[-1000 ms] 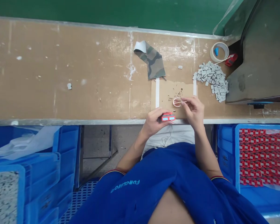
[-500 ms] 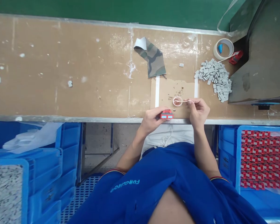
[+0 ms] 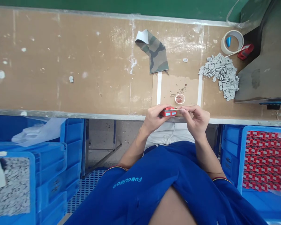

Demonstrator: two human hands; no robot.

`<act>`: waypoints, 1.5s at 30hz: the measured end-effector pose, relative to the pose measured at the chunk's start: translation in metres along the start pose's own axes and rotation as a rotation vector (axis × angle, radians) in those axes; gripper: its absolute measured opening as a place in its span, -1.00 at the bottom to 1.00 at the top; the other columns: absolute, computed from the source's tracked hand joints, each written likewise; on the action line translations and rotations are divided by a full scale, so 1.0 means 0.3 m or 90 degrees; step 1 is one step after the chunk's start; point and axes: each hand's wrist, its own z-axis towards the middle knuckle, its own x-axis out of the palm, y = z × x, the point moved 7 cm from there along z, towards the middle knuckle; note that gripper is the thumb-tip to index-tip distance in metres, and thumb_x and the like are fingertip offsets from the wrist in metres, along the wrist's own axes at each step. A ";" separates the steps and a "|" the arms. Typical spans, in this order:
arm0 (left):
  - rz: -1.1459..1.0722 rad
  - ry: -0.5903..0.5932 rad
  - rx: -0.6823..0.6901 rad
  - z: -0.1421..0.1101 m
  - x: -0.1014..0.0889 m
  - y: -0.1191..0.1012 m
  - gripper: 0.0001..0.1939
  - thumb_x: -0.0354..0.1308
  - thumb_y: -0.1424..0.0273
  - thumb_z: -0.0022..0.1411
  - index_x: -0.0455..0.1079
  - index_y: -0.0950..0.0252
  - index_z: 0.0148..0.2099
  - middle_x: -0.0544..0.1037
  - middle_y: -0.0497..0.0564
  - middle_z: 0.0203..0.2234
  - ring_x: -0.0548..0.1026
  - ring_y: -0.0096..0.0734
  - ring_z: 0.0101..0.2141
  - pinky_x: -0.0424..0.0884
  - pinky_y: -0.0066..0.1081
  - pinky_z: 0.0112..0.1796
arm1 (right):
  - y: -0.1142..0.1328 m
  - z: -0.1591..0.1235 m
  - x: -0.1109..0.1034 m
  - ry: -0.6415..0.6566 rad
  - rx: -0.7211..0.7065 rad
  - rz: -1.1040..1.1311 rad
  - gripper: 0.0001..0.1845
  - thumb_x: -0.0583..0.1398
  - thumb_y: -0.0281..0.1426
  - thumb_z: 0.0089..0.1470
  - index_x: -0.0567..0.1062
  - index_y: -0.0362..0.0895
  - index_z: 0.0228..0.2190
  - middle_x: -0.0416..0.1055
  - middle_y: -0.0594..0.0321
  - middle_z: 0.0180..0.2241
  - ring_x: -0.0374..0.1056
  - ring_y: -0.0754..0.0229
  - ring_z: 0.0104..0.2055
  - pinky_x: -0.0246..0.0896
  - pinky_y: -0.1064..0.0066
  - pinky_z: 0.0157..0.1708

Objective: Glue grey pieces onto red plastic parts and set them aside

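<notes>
Over the table's front edge, my left hand (image 3: 154, 116) grips a small red toy vehicle part (image 3: 170, 112) with pale blue windows facing me. My right hand (image 3: 197, 120) pinches a thin cotton swab (image 3: 178, 109), whose tip is at the top of the red part; whether it touches cannot be made out. Just beyond my hands stands a small round cup (image 3: 180, 99) with a pinkish content. Dark crumbs (image 3: 182, 89) lie behind the cup on a taped cardboard sheet (image 3: 168, 82).
A camouflage cloth piece (image 3: 158, 56) lies farther back. To the right are a heap of small grey pieces (image 3: 221, 73), a tape roll (image 3: 242, 39) and a dark metal machine (image 3: 257, 75). Blue crates flank me: grey pieces (image 3: 16, 187) left, red parts (image 3: 267, 156) right.
My right hand has moved the cotton swab out of the cup and over to the red toy part. My left hand still holds that part, and the view has shifted slightly.
</notes>
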 end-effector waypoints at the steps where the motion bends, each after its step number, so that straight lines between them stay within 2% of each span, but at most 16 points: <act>1: -0.003 -0.001 0.004 0.001 0.000 -0.003 -0.68 0.37 0.25 0.34 0.56 0.30 0.05 0.74 0.12 -0.14 0.71 -0.30 -0.16 0.60 -0.37 -0.11 | -0.002 0.002 0.006 0.007 0.005 -0.010 -0.87 0.36 -0.23 0.23 0.64 0.01 -0.34 0.70 0.24 -0.30 0.66 0.07 -0.25 0.59 0.23 -0.26; 6: 0.004 0.004 0.009 0.003 0.002 -0.004 -0.68 0.36 0.22 0.34 0.56 0.31 0.03 0.74 0.14 -0.15 0.71 -0.29 -0.16 0.60 -0.37 -0.12 | -0.001 0.001 0.024 0.020 -0.008 -0.018 -0.85 0.36 -0.22 0.23 0.63 0.02 -0.35 0.70 0.25 -0.31 0.64 0.09 -0.30 0.56 0.26 -0.32; 9: 0.008 0.007 0.002 0.002 0.002 0.001 -0.68 0.36 0.22 0.34 0.56 0.30 0.04 0.74 0.14 -0.14 0.71 -0.28 -0.15 0.60 -0.35 -0.11 | -0.004 -0.003 0.013 0.020 0.004 -0.035 -0.83 0.35 -0.18 0.24 0.63 0.02 -0.33 0.70 0.23 -0.30 0.64 0.08 -0.27 0.56 0.22 -0.27; 15: 0.007 -0.002 0.008 0.001 -0.005 -0.002 -0.64 0.36 0.19 0.33 0.56 0.30 0.06 0.74 0.13 -0.15 0.70 -0.30 -0.19 0.61 -0.35 -0.13 | -0.018 0.043 -0.061 -0.110 -0.030 -0.078 -0.77 0.32 -0.14 0.27 0.59 0.00 -0.36 0.62 0.21 -0.34 0.57 0.08 -0.25 0.49 0.20 -0.26; 18: 0.001 -0.009 0.011 -0.001 -0.010 -0.001 -0.59 0.37 0.17 0.32 0.56 0.32 0.08 0.74 0.14 -0.15 0.70 -0.28 -0.20 0.60 -0.35 -0.14 | -0.029 0.067 -0.024 -0.066 -0.062 -0.113 -0.77 0.29 -0.15 0.30 0.61 0.01 -0.34 0.59 0.19 -0.30 0.53 0.10 -0.22 0.45 0.22 -0.26; 20: -0.011 -0.008 0.012 -0.002 -0.013 0.003 -0.56 0.36 0.17 0.33 0.55 0.33 0.12 0.73 0.16 -0.12 0.70 -0.27 -0.17 0.60 -0.35 -0.13 | -0.040 0.073 0.005 -0.005 -0.079 -0.129 -0.74 0.26 -0.08 0.31 0.63 0.03 -0.22 0.59 0.14 -0.18 0.53 0.08 -0.15 0.46 0.19 -0.18; 21: -0.018 -0.004 0.012 -0.003 -0.015 0.006 -0.55 0.36 0.17 0.34 0.54 0.32 0.15 0.73 0.16 -0.10 0.69 -0.27 -0.16 0.60 -0.35 -0.12 | -0.048 0.077 0.006 0.017 -0.084 -0.132 -0.66 0.22 -0.02 0.33 0.62 0.03 -0.11 0.58 0.10 -0.10 0.52 0.07 -0.12 0.47 0.17 -0.15; 23: -0.032 0.006 0.011 -0.003 -0.019 0.013 -0.54 0.34 0.18 0.36 0.52 0.31 0.19 0.72 0.16 -0.08 0.69 -0.27 -0.14 0.59 -0.36 -0.10 | -0.071 0.098 -0.035 0.008 -0.089 -0.157 -0.50 0.10 0.07 0.37 0.56 0.02 0.05 0.54 0.05 -0.01 0.51 0.06 -0.10 0.46 0.16 -0.12; 24: -0.041 0.011 0.009 -0.004 -0.020 0.018 -0.55 0.32 0.18 0.37 0.52 0.30 0.20 0.72 0.15 -0.08 0.69 -0.27 -0.14 0.59 -0.36 -0.09 | -0.086 0.118 -0.077 -0.022 -0.087 -0.189 -0.47 0.04 0.08 0.39 0.54 0.00 0.06 0.53 0.04 -0.02 0.50 0.06 -0.10 0.45 0.16 -0.11; 27: -0.069 0.023 -0.012 -0.009 -0.023 0.036 -0.56 0.28 0.19 0.39 0.51 0.29 0.21 0.73 0.14 -0.09 0.70 -0.27 -0.14 0.60 -0.35 -0.08 | -0.151 0.210 -0.228 -0.116 -0.063 -0.352 -0.55 0.02 -0.04 0.42 0.57 -0.06 -0.11 0.55 0.08 -0.17 0.48 0.07 -0.13 0.41 0.17 -0.06; 30: -0.109 0.024 -0.047 -0.018 -0.019 0.058 -0.56 0.29 0.23 0.38 0.49 0.28 0.23 0.73 0.13 -0.09 0.71 -0.28 -0.15 0.61 -0.36 -0.10 | -0.237 0.322 -0.297 -0.057 -0.035 -0.466 -0.71 0.16 -0.16 0.34 0.58 -0.09 -0.20 0.54 0.10 -0.20 0.45 0.08 -0.21 0.40 0.16 -0.05; 32: -0.141 0.031 -0.063 -0.023 -0.011 0.067 -0.58 0.31 0.27 0.36 0.49 0.27 0.21 0.73 0.12 -0.10 0.72 -0.29 -0.17 0.62 -0.38 -0.14 | -0.288 0.380 -0.304 -0.002 -0.016 -0.504 -0.77 0.25 -0.20 0.27 0.57 -0.10 -0.26 0.52 0.08 -0.21 0.43 0.07 -0.23 0.40 0.12 -0.03; 35: -0.165 0.040 -0.062 -0.024 -0.006 0.067 -0.63 0.34 0.28 0.34 0.53 0.27 0.14 0.74 0.11 -0.10 0.73 -0.29 -0.17 0.63 -0.38 -0.13 | -0.341 0.434 -0.296 0.032 0.007 -0.536 -0.75 0.30 -0.19 0.23 0.53 -0.11 -0.36 0.50 0.06 -0.26 0.43 -0.01 -0.17 0.39 0.01 0.05; 39: -0.198 0.028 -0.030 -0.018 -0.018 0.051 -0.62 0.37 0.30 0.32 0.57 0.25 0.15 0.74 0.11 -0.13 0.71 -0.28 -0.16 0.61 -0.33 -0.08 | -0.375 0.477 -0.279 0.045 0.015 -0.561 -0.70 0.21 -0.27 0.31 0.46 -0.12 -0.45 0.47 -0.01 -0.33 0.45 -0.10 -0.08 0.34 -0.08 0.13; 42: -0.244 0.027 -0.010 -0.014 -0.016 0.036 -0.59 0.39 0.32 0.30 0.58 0.19 0.18 0.73 0.10 -0.17 0.68 -0.30 -0.19 0.59 -0.33 -0.11 | -0.352 0.490 -0.275 0.066 0.030 -0.585 -0.74 0.16 -0.40 0.30 0.47 -0.14 -0.46 0.49 -0.05 -0.31 0.47 -0.11 -0.09 0.34 -0.11 0.11; 45: -0.316 0.034 -0.015 -0.010 0.006 0.027 -0.56 0.39 0.32 0.30 0.58 0.14 0.21 0.71 0.11 -0.13 0.68 -0.29 -0.16 0.61 -0.32 -0.12 | -0.240 0.445 -0.276 0.081 0.024 -0.539 -0.84 0.23 -0.43 0.23 0.55 -0.15 -0.41 0.53 0.02 -0.30 0.49 -0.03 -0.17 0.40 -0.01 0.04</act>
